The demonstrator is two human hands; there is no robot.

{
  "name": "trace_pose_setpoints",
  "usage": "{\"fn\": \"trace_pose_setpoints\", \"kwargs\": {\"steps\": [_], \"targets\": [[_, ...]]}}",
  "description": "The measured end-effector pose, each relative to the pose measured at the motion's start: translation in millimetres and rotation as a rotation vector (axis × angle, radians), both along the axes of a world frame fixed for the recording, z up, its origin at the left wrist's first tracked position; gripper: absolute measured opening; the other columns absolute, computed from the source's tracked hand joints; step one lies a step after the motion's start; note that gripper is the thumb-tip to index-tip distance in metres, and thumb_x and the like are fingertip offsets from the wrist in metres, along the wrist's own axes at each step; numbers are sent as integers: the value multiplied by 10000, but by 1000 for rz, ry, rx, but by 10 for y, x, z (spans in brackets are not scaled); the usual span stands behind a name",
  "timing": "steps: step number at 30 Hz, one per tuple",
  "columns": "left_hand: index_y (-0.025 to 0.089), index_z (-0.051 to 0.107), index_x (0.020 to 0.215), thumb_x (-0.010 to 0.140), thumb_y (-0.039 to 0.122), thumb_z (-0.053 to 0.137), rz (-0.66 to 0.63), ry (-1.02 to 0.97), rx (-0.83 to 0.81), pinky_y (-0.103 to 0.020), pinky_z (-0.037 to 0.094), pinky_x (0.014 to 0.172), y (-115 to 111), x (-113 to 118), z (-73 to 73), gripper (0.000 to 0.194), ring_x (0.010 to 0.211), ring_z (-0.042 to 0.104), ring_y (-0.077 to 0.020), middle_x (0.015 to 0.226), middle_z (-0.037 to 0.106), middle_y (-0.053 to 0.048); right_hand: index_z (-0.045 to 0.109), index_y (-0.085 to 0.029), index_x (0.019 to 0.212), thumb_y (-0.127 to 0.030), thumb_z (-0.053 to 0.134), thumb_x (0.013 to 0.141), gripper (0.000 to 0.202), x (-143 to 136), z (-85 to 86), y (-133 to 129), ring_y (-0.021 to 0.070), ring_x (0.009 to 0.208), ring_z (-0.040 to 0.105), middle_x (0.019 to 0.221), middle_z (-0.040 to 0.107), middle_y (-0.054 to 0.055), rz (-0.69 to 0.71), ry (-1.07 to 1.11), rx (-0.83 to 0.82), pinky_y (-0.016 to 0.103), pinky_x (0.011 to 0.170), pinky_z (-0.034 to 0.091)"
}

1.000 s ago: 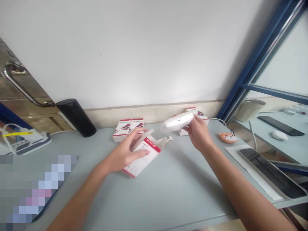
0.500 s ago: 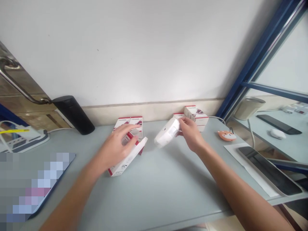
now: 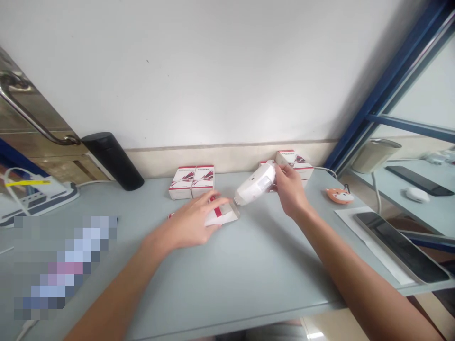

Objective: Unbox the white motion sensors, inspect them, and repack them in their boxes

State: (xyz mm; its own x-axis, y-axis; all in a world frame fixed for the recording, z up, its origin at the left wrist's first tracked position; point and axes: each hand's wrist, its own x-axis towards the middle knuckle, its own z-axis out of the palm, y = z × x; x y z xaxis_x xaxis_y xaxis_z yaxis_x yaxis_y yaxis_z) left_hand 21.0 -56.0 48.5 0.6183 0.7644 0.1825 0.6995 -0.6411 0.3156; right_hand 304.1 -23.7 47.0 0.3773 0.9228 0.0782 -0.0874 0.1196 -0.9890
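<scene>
My left hand (image 3: pixel 194 219) is wrapped over a small white and red box (image 3: pixel 227 216) lying on the grey table (image 3: pixel 213 279), its end facing right. My right hand (image 3: pixel 289 187) pinches a white device in clear wrapping (image 3: pixel 256 183) by its upper right end. The device tilts down to the left, its narrow tip close to the box's right end; whether they touch I cannot tell. Behind my left hand, two white and red boxes (image 3: pixel 192 182) stand side by side. More such boxes (image 3: pixel 296 163) stand behind my right hand.
A black cylinder (image 3: pixel 113 161) leans at the back left, near a white power strip (image 3: pixel 39 201). A blurred-out flat object (image 3: pixel 71 265) lies at the left. On the right are an orange animal-faced case (image 3: pixel 339 195), a phone (image 3: pixel 401 246) on white paper, and a blue-framed mirror.
The box under my left hand has turned and come down flatter, with its end toward the device. My right hand has brought the wrapped device slightly to the right, close to that end.
</scene>
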Motion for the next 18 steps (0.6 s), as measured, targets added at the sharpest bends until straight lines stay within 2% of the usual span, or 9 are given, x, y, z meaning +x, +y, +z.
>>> {"fn": "trace_pose_setpoints", "kwargs": {"steps": [2,5,7,9,10,13,14,16,18], "targets": [[407,569,1491,919,323,672,-29,44,-10,-365,612,853,30,-28,-46,587,1114,729,-283,1458,635,-50,556,-257,770,-437,735,841,264,-1,-18,12,169,614,576,702,584,-18,-4,-10,-5,314,526,543],[377,569,1498,913,407,730,-33,-7,156,-478,516,1121,84,-26,-85,607,1350,619,-331,1547,589,-63,544,-257,764,-382,730,838,236,-33,-34,5,167,609,578,712,581,-21,-2,-18,-15,320,528,549],[332,638,1414,915,430,750,-23,-142,305,-523,439,1202,79,41,-91,521,1389,586,-337,1523,609,-86,540,-256,772,-366,724,841,225,-65,-27,-16,169,616,584,728,591,-18,12,-3,-24,322,535,550],[294,668,1327,952,406,718,36,-367,347,-505,465,1180,8,168,-96,394,1328,630,-309,1421,675,-96,539,-254,786,-366,720,847,221,-99,-6,-48,170,629,592,743,602,-14,30,24,-32,319,547,548],[285,641,1343,976,402,687,101,-501,303,-485,502,1142,-51,248,-103,387,1296,649,-294,1386,689,-100,540,-253,794,-371,718,852,221,-118,7,-68,169,635,594,746,603,-13,46,40,-32,313,550,542],[323,386,1577,973,470,693,189,-708,-131,-445,584,1025,-262,492,-141,694,1284,660,-295,1512,601,-113,531,-253,817,-413,711,870,247,-196,38,-142,149,609,550,718,561,-31,88,79,-6,273,513,477],[326,377,1581,980,480,683,178,-782,-266,-434,596,999,-323,558,-154,691,1272,669,-296,1501,610,-111,528,-256,832,-435,708,878,258,-231,41,-172,142,594,524,706,541,-39,95,82,12,262,497,448],[297,467,1524,999,497,650,111,-904,-470,-425,600,985,-406,649,-168,591,1263,675,-307,1474,631,-116,540,-268,890,-506,676,909,275,-310,33,-233,141,582,492,700,518,-46,110,72,48,254,488,417],[255,567,1429,1023,504,606,55,-1035,-627,-434,608,952,-434,686,-165,478,1200,704,-313,1417,665,-124,582,-278,987,-584,624,941,313,-387,13,-291,154,629,525,764,561,-28,161,51,76,262,526,452]]}}
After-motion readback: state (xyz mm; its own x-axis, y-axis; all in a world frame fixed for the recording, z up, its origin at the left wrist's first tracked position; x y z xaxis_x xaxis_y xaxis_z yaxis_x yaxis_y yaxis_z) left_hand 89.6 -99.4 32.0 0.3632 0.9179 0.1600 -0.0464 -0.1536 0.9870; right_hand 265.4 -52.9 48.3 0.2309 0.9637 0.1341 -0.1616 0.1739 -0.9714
